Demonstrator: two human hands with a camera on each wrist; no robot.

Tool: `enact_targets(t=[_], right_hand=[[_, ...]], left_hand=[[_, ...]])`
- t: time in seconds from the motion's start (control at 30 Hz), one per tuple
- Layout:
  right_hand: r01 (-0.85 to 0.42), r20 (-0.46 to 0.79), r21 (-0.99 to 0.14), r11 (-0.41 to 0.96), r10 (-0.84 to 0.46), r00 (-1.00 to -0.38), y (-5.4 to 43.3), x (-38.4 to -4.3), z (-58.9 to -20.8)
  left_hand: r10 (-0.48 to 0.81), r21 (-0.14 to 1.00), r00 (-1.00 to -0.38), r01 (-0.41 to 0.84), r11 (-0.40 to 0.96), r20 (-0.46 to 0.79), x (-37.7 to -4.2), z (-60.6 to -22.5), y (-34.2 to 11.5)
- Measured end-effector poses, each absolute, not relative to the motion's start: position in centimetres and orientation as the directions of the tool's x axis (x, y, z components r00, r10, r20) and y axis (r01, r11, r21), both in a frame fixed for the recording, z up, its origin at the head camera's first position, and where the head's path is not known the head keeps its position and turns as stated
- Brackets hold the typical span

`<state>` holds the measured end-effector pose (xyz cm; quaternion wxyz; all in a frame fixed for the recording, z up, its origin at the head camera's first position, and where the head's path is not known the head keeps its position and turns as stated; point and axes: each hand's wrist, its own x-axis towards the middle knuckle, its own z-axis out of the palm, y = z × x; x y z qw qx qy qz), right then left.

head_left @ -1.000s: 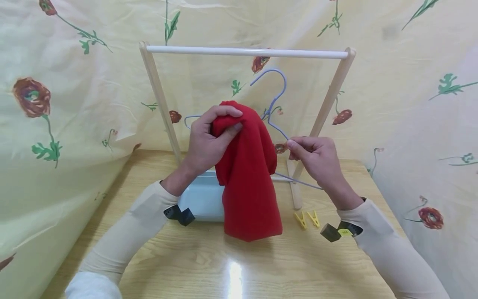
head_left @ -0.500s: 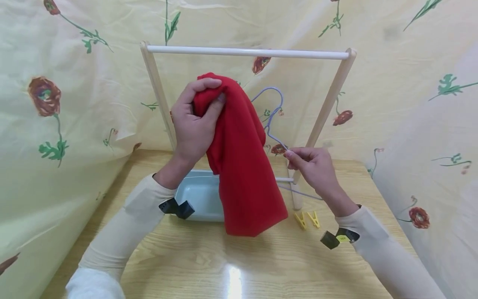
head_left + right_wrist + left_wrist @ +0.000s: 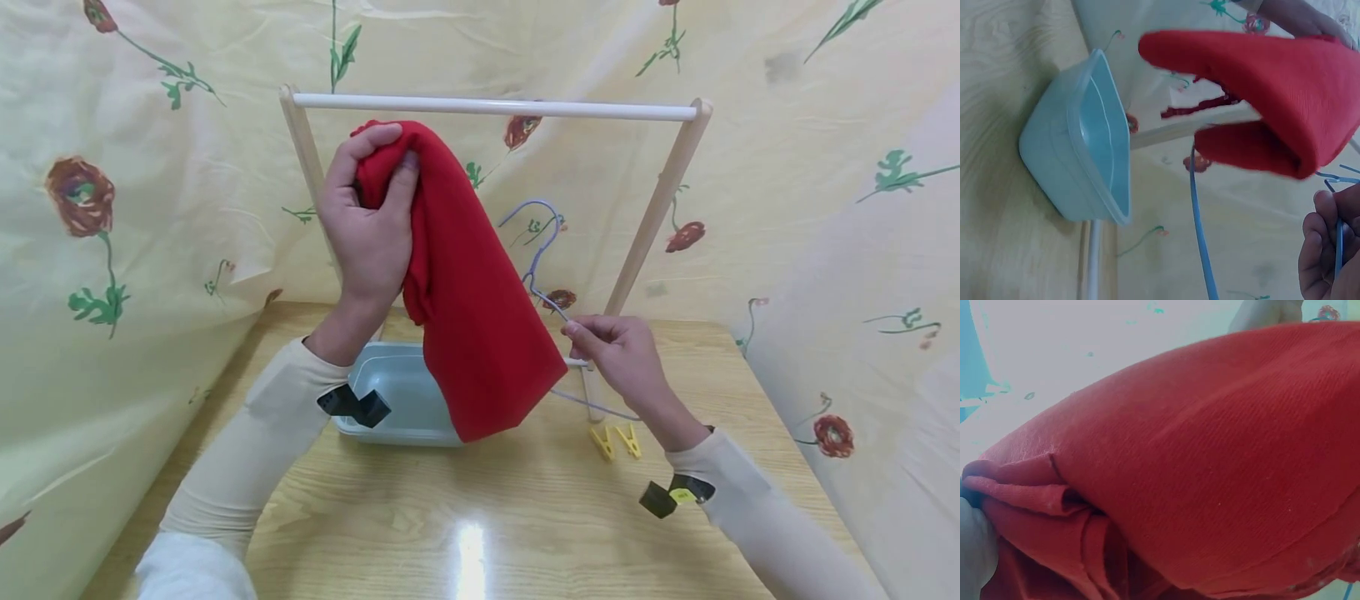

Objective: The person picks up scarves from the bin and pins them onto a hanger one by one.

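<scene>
In the head view my left hand [image 3: 369, 225] pinches the bunched top of a folded red cloth [image 3: 480, 333] between thumb and fingers. The cloth hangs slanting down to the right, its lower end overlapping a basin. My right hand [image 3: 621, 357] pinches one shoulder of a blue-purple wire hanger [image 3: 552, 306], whose hook points up. Much of the hanger is hidden behind the cloth. From the right wrist, the cloth [image 3: 1310, 106] shows open folds, and the hanger's lower wire [image 3: 1199, 225] meets one fold. Red knit fabric [image 3: 1197, 450] fills most of the left wrist view.
Behind the hands stands a wooden rack with a white top rail [image 3: 495, 106]. A light blue basin [image 3: 397, 435] sits on the wooden table [image 3: 375, 525], left of centre. Two yellow clothespins [image 3: 617, 442] lie at right. Flowered fabric [image 3: 187, 208] surrounds the table.
My left hand has risen and moved left with the cloth, whose lower end has swung up. My right hand has lowered a little with the hanger, and more of the basin shows.
</scene>
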<state>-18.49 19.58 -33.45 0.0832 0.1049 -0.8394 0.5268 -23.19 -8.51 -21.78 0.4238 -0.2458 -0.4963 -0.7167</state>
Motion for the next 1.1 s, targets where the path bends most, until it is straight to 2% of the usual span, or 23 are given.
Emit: enact_targets(t=[0.27,0.57,0.73,0.97,1.1], right_hand=[[-0.287,0.271,-0.881,0.375,-0.096,-0.958,18.6,-18.0,-33.1],[-0.309,0.293,-0.897,0.316,-0.097,-0.951,17.5,-17.9,-32.4],[-0.34,0.324,-0.898,0.278,-0.103,-0.94,17.2,-18.1,-31.7],[-0.394,0.38,-0.904,0.166,-0.115,-0.918,16.7,-18.3,-29.9],[-0.416,0.399,-0.896,0.156,-0.129,-0.908,16.7,-18.4,-29.3]], left_hand=[[-0.283,0.557,-0.577,0.816,-0.154,0.766,-23.4,-24.0,-7.8],[-0.28,0.594,-0.61,0.79,-0.15,0.741,-23.5,-26.4,-6.4],[-0.283,0.58,-0.594,0.802,-0.139,0.753,-23.6,-27.1,-6.1],[-0.292,0.504,-0.507,0.859,-0.091,0.811,-23.4,-27.6,-5.9],[-0.241,0.522,-0.53,0.847,-0.103,0.813,-23.3,-28.2,-5.9]])
